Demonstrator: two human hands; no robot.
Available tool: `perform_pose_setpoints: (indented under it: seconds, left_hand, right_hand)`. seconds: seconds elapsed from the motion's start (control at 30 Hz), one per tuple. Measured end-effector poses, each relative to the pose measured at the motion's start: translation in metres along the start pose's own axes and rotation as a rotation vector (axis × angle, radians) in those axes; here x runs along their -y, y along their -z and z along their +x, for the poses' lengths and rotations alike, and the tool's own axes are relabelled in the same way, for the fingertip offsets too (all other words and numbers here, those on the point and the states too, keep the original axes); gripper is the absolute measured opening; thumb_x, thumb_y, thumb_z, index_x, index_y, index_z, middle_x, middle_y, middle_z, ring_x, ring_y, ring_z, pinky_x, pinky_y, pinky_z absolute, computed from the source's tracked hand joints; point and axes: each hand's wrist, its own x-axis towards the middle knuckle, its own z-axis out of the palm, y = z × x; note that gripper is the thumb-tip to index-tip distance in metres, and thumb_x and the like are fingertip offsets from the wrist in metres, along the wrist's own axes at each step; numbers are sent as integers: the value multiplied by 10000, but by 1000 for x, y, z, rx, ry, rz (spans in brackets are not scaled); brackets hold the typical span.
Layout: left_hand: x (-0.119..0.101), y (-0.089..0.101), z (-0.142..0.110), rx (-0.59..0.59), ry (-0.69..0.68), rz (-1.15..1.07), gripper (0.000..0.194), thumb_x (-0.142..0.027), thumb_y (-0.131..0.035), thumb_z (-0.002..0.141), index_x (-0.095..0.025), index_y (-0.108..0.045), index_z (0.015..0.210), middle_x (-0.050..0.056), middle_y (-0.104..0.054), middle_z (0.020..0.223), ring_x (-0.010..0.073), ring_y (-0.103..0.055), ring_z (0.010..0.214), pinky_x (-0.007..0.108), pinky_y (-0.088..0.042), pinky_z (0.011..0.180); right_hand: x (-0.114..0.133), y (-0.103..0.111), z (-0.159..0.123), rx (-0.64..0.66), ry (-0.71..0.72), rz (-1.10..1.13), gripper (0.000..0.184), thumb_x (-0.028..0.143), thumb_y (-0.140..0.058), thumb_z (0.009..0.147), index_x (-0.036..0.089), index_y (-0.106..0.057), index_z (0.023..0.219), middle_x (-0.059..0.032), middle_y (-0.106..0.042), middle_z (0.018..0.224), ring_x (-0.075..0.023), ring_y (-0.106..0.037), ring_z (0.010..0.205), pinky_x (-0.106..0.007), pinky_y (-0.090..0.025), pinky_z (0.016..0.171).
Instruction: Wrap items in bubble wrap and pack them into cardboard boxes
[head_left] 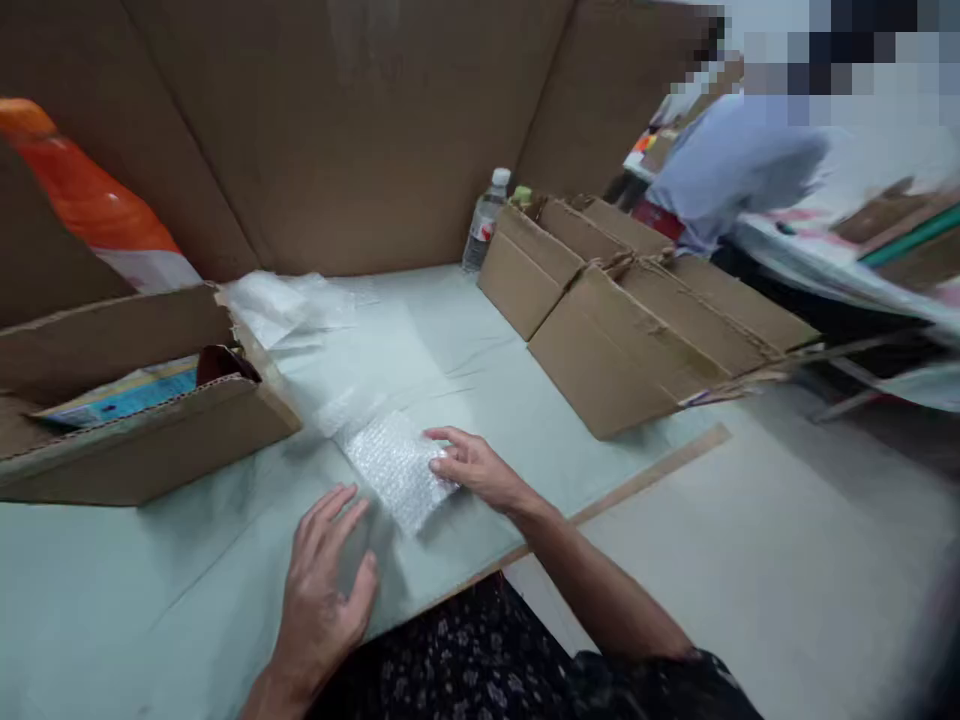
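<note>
A small clear bubble-wrap pouch [397, 468] lies at a slant on the pale green table cover near the front edge. My right hand [469, 466] holds its right edge between the thumb and fingers. To the left of the pouch, my left hand [326, 570] is open, its fingers apart and nothing in it. The left fingertips come close to the pouch without touching it. More thin clear wrap [349, 408] extends from beneath or behind the pouch's far corner; I cannot tell whether the two are joined.
An open cardboard box [150, 445] with blue packaging stands left. Crumpled clear plastic [277, 305] lies behind it, near an orange-and-white bottle [112, 200]. Open cardboard compartments [630, 350] and a water bottle [486, 222] stand right. A cardboard wall [360, 130] closes the back. A co-worker [739, 165] is beyond.
</note>
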Motion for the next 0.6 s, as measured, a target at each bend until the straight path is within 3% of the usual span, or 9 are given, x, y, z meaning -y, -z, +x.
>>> perform_pose_setpoints:
  seconds: [0.07,0.13,0.2,0.3,0.4,0.47,0.53,0.6]
  left_hand:
    - [-1,-11,2,56,0,54,606,-122,-558,895,-139,-409,1482,181,-492,1488,285,-421,1430,452,-376,1160]
    - [-1,-20,5,83,-8,79,633,-124,-562,885,-142,-399,1497,187,-479,1514,308,-402,1452,494,-368,1166]
    - [0,-25,7,85,-37,88,534,-113,-560,877,-181,-517,1405,151,-546,1471,310,-440,1432,501,-379,1154]
    - [2,-20,9,30,25,-27,274,-122,-535,899,-234,-675,1105,55,-728,1186,245,-628,1222,413,-473,1055]
    - [3,-6,11,51,345,-190,163,-286,-561,942,-227,-699,1003,24,-767,982,195,-717,941,309,-554,835]
    - [4,2,15,71,561,-228,287,-424,-592,917,-202,-702,1062,39,-765,950,199,-715,835,296,-558,722]
    - [8,4,21,95,667,-200,441,-483,-598,878,-177,-679,1185,40,-751,891,203,-690,745,308,-549,670]
    - [15,0,29,147,682,-135,539,-470,-580,863,-163,-629,1303,25,-723,816,198,-649,662,322,-537,647]
  right_hand:
    - [-10,-18,-5,-51,5,121,715,464,-861,699,141,-564,1264,64,-579,671,-86,-527,578,-202,-438,527]
    - [-19,-34,-10,-68,2,212,743,474,-855,701,169,-524,1292,54,-607,724,-99,-546,585,-220,-469,517]
    - [-24,-45,-14,-45,-20,286,766,475,-857,697,186,-491,1305,39,-635,777,-109,-567,592,-242,-507,520]
    - [-27,-44,-24,23,-30,263,746,461,-834,743,185,-472,1334,48,-633,741,-109,-571,551,-257,-522,533]
    - [-23,-26,-40,-15,60,120,592,451,-727,869,175,-498,1340,30,-657,733,-108,-588,546,-259,-505,568]
    - [-19,-15,-51,-77,175,-35,410,417,-640,943,181,-567,1271,0,-683,776,-119,-622,608,-280,-523,633]
    - [-17,-14,-58,-100,341,-278,271,337,-616,961,199,-629,1193,-33,-710,859,-153,-667,750,-324,-551,738]
    - [-18,-22,-57,-56,561,-591,267,257,-641,933,219,-648,1197,-77,-733,1052,-210,-677,987,-398,-547,893]
